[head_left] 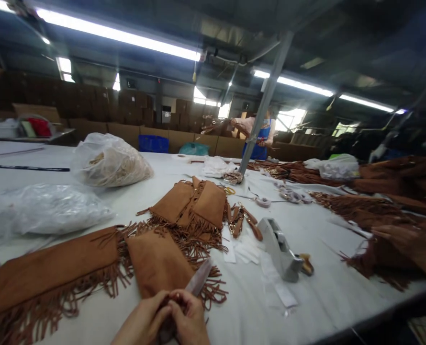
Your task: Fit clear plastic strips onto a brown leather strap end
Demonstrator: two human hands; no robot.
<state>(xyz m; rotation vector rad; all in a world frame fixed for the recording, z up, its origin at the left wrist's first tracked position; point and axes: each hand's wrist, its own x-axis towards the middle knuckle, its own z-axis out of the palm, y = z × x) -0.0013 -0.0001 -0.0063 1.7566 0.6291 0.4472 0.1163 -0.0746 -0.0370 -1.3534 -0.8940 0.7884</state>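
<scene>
Only the two hands of this person show, both bare. The left hand (144,322) comes with its wrist and a short run of forearm (122,338), uncovered like the rest, the wrist narrowing a little before the hand widens. The right hand (190,320) shows mostly its back, broad and rounded, with the knuckles standing up as a low ridge and faint creases at the finger joints. The fingers on both look fairly slender. The nails seem short and plain, though it is too blurred down there to be sure.
</scene>
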